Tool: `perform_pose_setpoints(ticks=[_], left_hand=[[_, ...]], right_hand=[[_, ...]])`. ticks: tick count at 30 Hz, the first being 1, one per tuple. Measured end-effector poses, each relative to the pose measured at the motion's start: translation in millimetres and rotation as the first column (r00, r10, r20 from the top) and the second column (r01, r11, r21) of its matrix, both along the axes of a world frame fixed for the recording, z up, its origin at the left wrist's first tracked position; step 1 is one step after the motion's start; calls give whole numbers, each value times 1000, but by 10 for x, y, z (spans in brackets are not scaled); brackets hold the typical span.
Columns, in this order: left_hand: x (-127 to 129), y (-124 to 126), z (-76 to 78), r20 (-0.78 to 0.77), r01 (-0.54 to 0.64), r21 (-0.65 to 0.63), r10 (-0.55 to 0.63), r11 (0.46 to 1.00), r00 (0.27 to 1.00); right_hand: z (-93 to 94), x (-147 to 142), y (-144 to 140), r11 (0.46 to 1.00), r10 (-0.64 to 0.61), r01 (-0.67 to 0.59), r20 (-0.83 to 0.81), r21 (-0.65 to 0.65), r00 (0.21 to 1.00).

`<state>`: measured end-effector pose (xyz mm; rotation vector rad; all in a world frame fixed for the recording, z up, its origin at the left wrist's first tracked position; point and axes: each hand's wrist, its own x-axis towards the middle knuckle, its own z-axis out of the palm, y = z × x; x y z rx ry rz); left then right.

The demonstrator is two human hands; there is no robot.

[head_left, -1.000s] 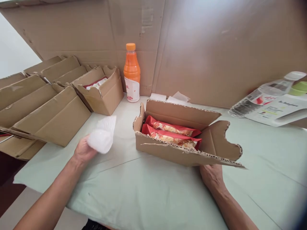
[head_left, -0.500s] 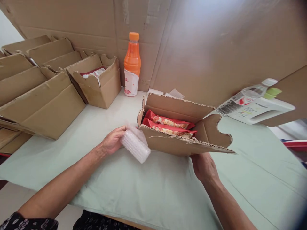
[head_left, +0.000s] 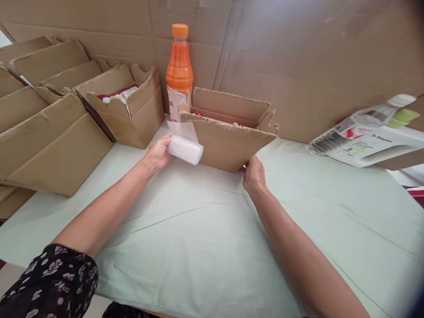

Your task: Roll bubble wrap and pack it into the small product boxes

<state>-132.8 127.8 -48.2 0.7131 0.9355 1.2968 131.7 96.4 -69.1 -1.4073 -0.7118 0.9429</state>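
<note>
Centre of the frame: an open cardboard box (head_left: 228,143) sits on the green-covered bench (head_left: 205,238), its near flap raised so that the contents are almost wholly hidden. The left hand (head_left: 159,152) is closed around a small roll of bubble wrap (head_left: 184,149), held against the box's left corner. The right hand (head_left: 253,174) grips the lower front edge of the box. By judgement the wrap is not yet inside and the flaps are not yet closed. At upper left, a second open box (head_left: 132,108) shows packets inside, beside a stack of closed boxes (head_left: 49,132). An orange drink bottle (head_left: 179,66) stands behind. At right lie two plastic bottles (head_left: 367,132); their labels are too blurred to read.
</note>
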Motion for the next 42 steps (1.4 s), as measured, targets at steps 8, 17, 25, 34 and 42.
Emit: perform_pose_setpoints(ticks=[8, 17, 25, 34, 42], left_hand=[[-230, -746, 20, -43, 21, -8, -21, 1000, 999], [-127, -1501, -113, -78, 350, -17, -351, 936, 933], [-195, -1616, -128, -261, 501, 86, -465, 861, 846], [-167, -1744, -148, -269, 653, -104, -653, 751, 708], [-216, -2490, -96, -151, 577, -192, -605, 794, 782]], right_hand=[[-195, 286, -524, 998, 60, -63, 110, 22, 992], [230, -187, -1339, 707, 642, -708, 414, 8, 646], [462, -625, -1325, 821, 431, -538, 412, 190, 803], [1191, -304, -1020, 757, -8, -289, 451, 586, 893], [805, -327, -744, 821, 19, -332, 559, 465, 829]])
